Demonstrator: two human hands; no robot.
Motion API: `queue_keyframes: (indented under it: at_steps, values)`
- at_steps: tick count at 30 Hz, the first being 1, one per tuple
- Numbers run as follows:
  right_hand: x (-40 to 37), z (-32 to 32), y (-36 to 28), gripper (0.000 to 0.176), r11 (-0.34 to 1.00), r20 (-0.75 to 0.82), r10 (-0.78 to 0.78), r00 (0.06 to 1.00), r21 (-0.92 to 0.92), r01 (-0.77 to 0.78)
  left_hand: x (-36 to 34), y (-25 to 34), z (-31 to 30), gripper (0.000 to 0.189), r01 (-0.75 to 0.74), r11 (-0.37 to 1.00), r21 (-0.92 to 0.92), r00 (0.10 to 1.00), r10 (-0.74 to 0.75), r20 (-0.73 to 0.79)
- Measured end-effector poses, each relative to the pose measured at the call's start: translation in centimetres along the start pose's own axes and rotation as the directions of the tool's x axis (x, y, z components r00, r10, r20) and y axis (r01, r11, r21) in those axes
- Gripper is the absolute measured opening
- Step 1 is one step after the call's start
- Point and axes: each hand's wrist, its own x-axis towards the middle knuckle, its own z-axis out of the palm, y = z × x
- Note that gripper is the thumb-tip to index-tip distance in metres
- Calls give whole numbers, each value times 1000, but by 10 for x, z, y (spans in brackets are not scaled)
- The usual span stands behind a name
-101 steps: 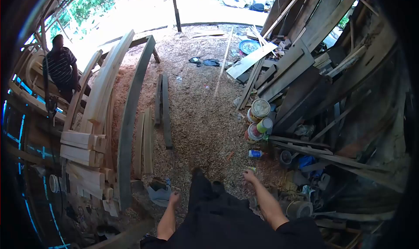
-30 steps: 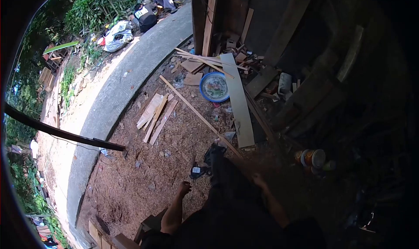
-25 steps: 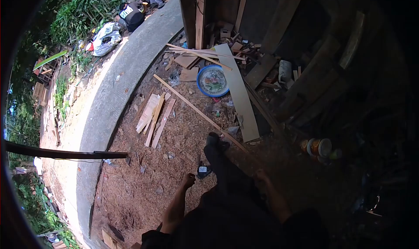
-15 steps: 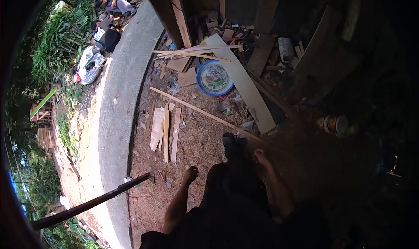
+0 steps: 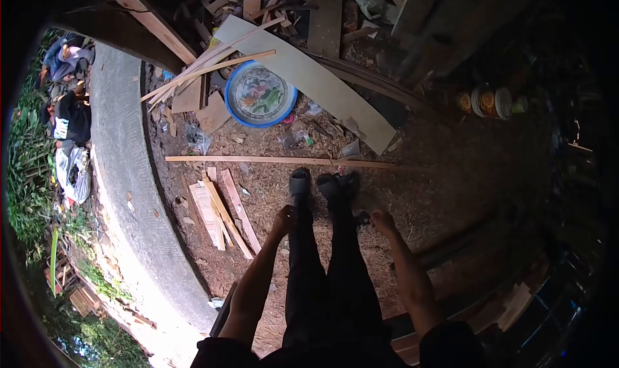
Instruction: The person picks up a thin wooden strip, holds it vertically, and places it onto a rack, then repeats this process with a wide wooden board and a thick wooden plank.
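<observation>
My left hand hangs beside my left leg, its fingers curled closed in shadow; whatever it may hold is hidden. On the other side, my right hand is held out past my right leg with its fingers also curled in, their inner side out of sight. Both arms reach forward over the ground. My feet in dark sandals stand just short of a long thin wooden strip lying across the ground. Left of my left hand lie several short wood pieces.
A blue-rimmed round tray lies ahead, partly beneath a long pale board. Wood scraps pile up behind it. Containers stand at right. A concrete kerb curves along the left, with a person beyond.
The view has turned, and the strip, tray and boards have shifted left and up in it. Both legs now show side by side. The dark bar at lower left has mostly left view.
</observation>
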Motion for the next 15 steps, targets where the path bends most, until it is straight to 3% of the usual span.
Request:
queue_keyframes:
  at_steps: [1, 2, 4, 6, 7, 9, 13, 15]
  values:
    - [19, 12, 6, 21, 1000, 2, 26, 1000, 11, -26, 19, -10, 1, 15, -3, 1000, 28, 1000, 2, 15]
    - [42, 23, 11, 20, 998, -26, -45, 999, -33, 44, 43, -22, -2, 15, 3, 1000, 30, 999, -5, 39]
    - [85, 50, 30, 19, 993, -34, -90, 995, -81, 87, 80, -46, -4, 13, -73, 952, 298, 996, 51, 80]
    - [139, 80, 37, 21, 843, 30, -246, 969, -487, 229, 125, -77, -3, 13, -92, 923, 373, 996, 85, 37]
    - [159, 96, 37, 21, 851, 37, -223, 974, -480, 213, 143, -84, -4, 13, -103, 911, 399, 994, 103, 21]
    - [197, 125, 26, 22, 854, -25, -384, 923, -390, 344, 177, -100, -4, 14, -140, 865, 483, 989, 148, 21]
    - [294, 179, 4, 27, 699, -54, -556, 829, -571, 431, 243, -147, 8, 21, -242, 659, 712, 964, 249, 97]
    - [327, 192, -15, 30, 583, -48, -685, 727, -635, 507, 272, -172, 21, 20, -269, 581, 769, 954, 269, 130]
